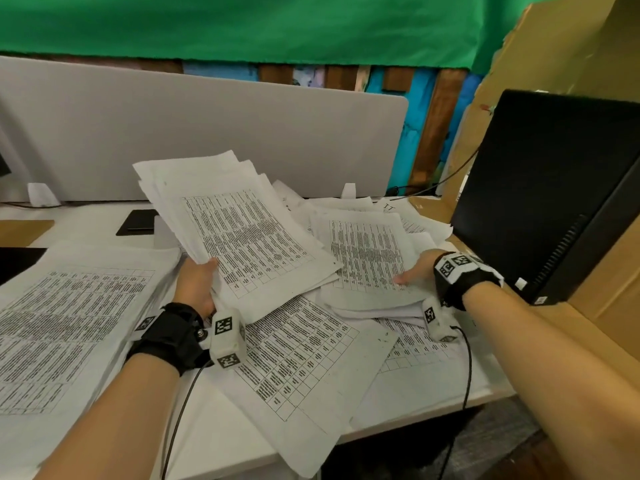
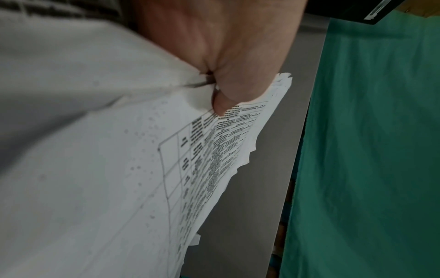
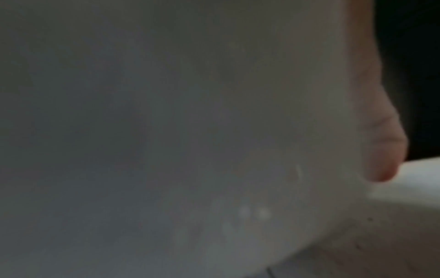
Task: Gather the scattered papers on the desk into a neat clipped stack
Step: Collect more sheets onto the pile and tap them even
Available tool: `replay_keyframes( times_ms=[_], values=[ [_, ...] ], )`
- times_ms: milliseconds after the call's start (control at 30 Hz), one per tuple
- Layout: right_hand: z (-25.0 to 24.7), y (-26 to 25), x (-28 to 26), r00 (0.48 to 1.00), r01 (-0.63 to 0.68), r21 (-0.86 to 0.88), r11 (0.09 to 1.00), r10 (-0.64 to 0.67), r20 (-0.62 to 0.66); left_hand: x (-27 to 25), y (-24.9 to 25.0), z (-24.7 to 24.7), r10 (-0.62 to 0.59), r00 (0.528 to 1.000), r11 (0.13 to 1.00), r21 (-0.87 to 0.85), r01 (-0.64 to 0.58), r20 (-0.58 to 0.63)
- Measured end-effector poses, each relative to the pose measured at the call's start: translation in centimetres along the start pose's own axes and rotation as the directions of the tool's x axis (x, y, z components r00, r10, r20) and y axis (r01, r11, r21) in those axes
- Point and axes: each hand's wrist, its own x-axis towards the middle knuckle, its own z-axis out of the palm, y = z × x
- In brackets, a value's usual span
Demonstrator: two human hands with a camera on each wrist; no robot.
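Printed table sheets lie scattered over the white desk (image 1: pixel 214 445). My left hand (image 1: pixel 207 273) grips a thick, uneven bundle of sheets (image 1: pixel 242 233) by its near corner and holds it tilted above the desk. In the left wrist view the thumb (image 2: pixel 221 105) presses on that bundle's (image 2: pixel 114 178) top page. My right hand (image 1: pixel 410 275) pinches a smaller stack of sheets (image 1: pixel 367 258) at its right edge, thumb on top, fingers hidden below. In the right wrist view blurred paper (image 3: pixel 166 150) fills the frame beside one finger (image 3: pixel 383 150). No clip shows.
A large pile of sheets (image 1: pixel 62 323) lies at the left. Loose sheets (image 1: pixel 304 362) overhang the desk's near edge. A black computer tower (image 1: pixel 554 188) and cardboard (image 1: pixel 606 323) stand close on the right. A grey divider (image 1: pixel 207 133) runs along the back, a black flat item (image 1: pixel 138 221) before it.
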Motion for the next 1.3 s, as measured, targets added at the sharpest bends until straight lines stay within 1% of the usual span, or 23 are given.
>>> replay_keyframes(
  times_ms=[100, 167, 200, 267, 333, 367, 433, 467, 500, 600, 667, 700, 767, 867, 933, 1000, 1100, 1133, 1167, 1200, 1233, 1267, 1300],
  values=[
    [0.3, -0.6, -0.1, 0.998, 0.059, 0.006, 0.998, -0.059, 0.013, 0.1, -0.1, -0.2, -0.007, 1.000, 1.000, -0.015, 0.007, 0.023],
    [0.2, -0.8, 0.0, 0.996, 0.092, 0.047, 0.995, -0.091, -0.023, 0.1, -0.2, -0.4, -0.010, 1.000, 1.000, -0.026, 0.011, 0.021],
    [-0.1, -0.8, 0.1, 0.991, 0.110, 0.081, 0.991, -0.103, -0.081, 0.0, -0.2, -0.4, -0.010, 1.000, 1.000, -0.025, 0.010, 0.007],
    [-1.4, -0.4, 0.6, 0.958, 0.168, 0.297, 0.940, -0.085, -0.274, -0.2, 0.0, -0.4, 0.009, 1.000, 1.000, -0.007, -0.009, -0.008],
    [-3.2, 0.4, 1.2, 0.884, 0.292, 0.564, 0.772, 0.006, -0.467, -0.6, 0.3, 0.0, 0.035, 0.999, 0.998, 0.045, -0.035, -0.002],
    [-4.0, 1.0, 1.6, 0.857, 0.343, 0.675, 0.654, 0.077, -0.510, -0.7, 0.4, 0.2, 0.044, 0.999, 0.996, 0.076, -0.044, 0.001],
    [-5.3, 1.7, 1.9, 0.850, 0.393, 0.830, 0.395, 0.187, -0.492, -1.1, 0.5, 0.6, 0.049, 0.999, 0.989, 0.139, -0.051, 0.021],
    [-5.7, 1.4, 1.4, 0.862, 0.401, 0.863, 0.309, 0.191, -0.469, -1.0, 0.4, 0.7, 0.033, 0.999, 0.985, 0.170, -0.037, 0.028],
    [-5.9, 1.0, 0.8, 0.878, 0.404, 0.872, 0.278, 0.150, -0.455, -0.9, 0.3, 0.7, 0.021, 0.999, 0.978, 0.205, -0.029, 0.042],
    [-5.0, -1.8, -1.4, 0.901, 0.419, 0.817, 0.397, -0.074, -0.427, -0.9, 0.0, 0.8, -0.021, 0.996, 0.951, 0.308, -0.008, 0.092],
    [-3.1, -4.3, -2.7, 0.910, 0.415, 0.774, 0.478, -0.231, -0.345, -1.1, 0.0, 1.0, -0.031, 0.992, 0.941, 0.338, -0.013, 0.123],
    [-1.8, -5.4, -2.6, 0.914, 0.403, 0.749, 0.526, -0.273, -0.300, -1.2, 0.2, 1.2, -0.031, 0.991, 0.940, 0.340, -0.014, 0.127],
    [0.3, -7.6, -3.3, 0.926, 0.361, 0.705, 0.610, -0.322, -0.195, -1.7, 0.7, 1.6, -0.020, 0.993, 0.944, 0.330, -0.019, 0.114],
    [2.8, -10.3, -4.7, 0.916, 0.345, 0.563, 0.751, -0.401, -0.026, -3.1, 1.7, 1.9, -0.043, 0.990, 0.962, 0.273, 0.004, 0.137],
    [4.2, -11.2, -5.1, 0.908, 0.350, 0.488, 0.800, -0.418, 0.035, -3.1, 1.7, 1.9, -0.036, 0.983, 0.936, 0.351, -0.030, 0.181],
    [5.1, -11.6, -5.1, 0.910, 0.348, 0.463, 0.816, -0.413, 0.044, -3.1, 1.8, 1.8, -0.010, 0.981, 0.889, 0.451, -0.079, 0.192],
    [4.4, -10.9, -4.0, 0.934, 0.335, 0.453, 0.826, -0.356, -0.041, -3.4, 2.8, 1.5, 0.027, 0.982, 0.901, 0.422, -0.105, 0.187],
    [3.7, -10.6, -3.9, 0.934, 0.336, 0.552, 0.763, -0.347, -0.087, -3.6, 3.5, 1.5, 0.053, 0.979, 0.914, 0.385, -0.127, 0.197],
    [2.7, -10.3, -4.0, 0.925, 0.326, 0.703, 0.632, -0.366, -0.101, -3.8, 4.2, 1.7, 0.095, 0.970, 0.924, 0.343, -0.169, 0.223],
    [1.6, -10.2, -4.1, 0.906, 0.318, 0.831, 0.457, -0.406, -0.123, -4.2, 5.1, 1.9, 0.157, 0.957, 0.923, 0.309, -0.230, 0.244],
    [0.6, -10.2, -4.3, 0.875, 0.315, 0.897, 0.312, -0.461, -0.147, -4.7, 6.0, 2.3, 0.226, 0.939, 0.910, 0.288, -0.298, 0.259],
    [-0.6, -10.3, -5.4, 0.832, 0.342, 0.917, 0.207, -0.519, -0.193, -5.3, 7.0, 2.8, 0.295, 0.914, 0.889, 0.270, -0.369, 0.277],
    [-1.8, -10.7, -6.1, 0.794, 0.402, 0.900, 0.166, -0.553, -0.253, -5.8, 8.0, 3.4, 0.364, 0.884, 0.862, 0.254, -0.438, 0.293]
  ],
)
